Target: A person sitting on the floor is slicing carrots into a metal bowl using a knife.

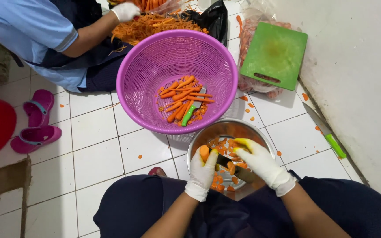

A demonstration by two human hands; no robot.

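Head view, looking down at a white tiled floor [98,158] where the person sits.

Left hand [202,169]: gloved in white, fingers closed around a carrot [204,152], which it holds upright over the near rim of a steel bowl [261,137]. The cut orange end of the carrot faces up.

Right hand [262,164]: gloved in white, fingers wrapped around the handle of a knife [237,172]. The dark blade lies across the bowl, with its tip at the left hand just below the carrot. Whether the edge touches the carrot cannot be told.

The steel bowl stands on the floor just in front of the person's knees and holds carrot slices [225,150].

Just beyond the bowl, touching or nearly touching its far rim, stands a purple basket [146,66]. Inside lie peeled carrots [182,94] and a second knife with a green handle [190,113].

To the right, a green cutting board [274,53] rests on a clear bag of carrots by the wall. A third knife with a green handle [329,132] lies along the wall's foot.

At top left another person in a blue shirt sits with a gloved hand [125,11] beside a heap of carrot peelings [151,24]. Pink shoes [36,123] lie on the floor at the left
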